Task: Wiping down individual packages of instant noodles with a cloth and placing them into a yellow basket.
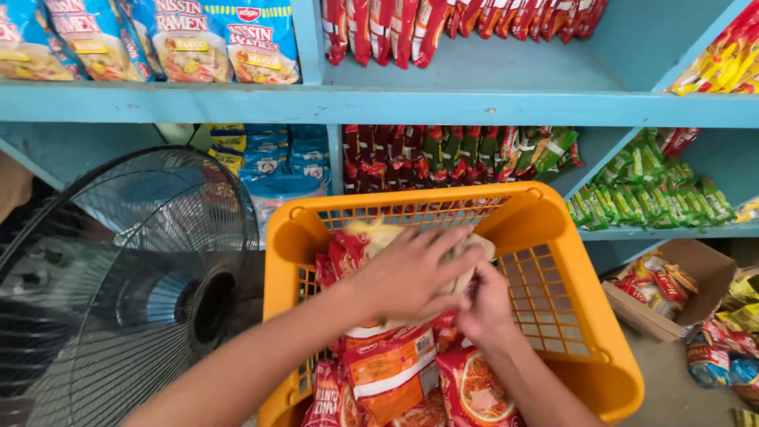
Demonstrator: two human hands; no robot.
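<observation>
A yellow plastic basket (545, 213) stands in front of me, filled with red and orange snack packets (391, 372). My left hand (411, 273) lies palm down on a pale yellow packet (379, 233) at the top of the pile, fingers spread over it. My right hand (484, 308) is just below and to the right, curled into the packets under the left hand; what it grips is hidden.
A black standing fan (118, 292) is close on the left of the basket. Blue shelves (395, 103) behind hold noodle packs and red and green sachets. A cardboard box (672, 292) with packets sits on the floor at right.
</observation>
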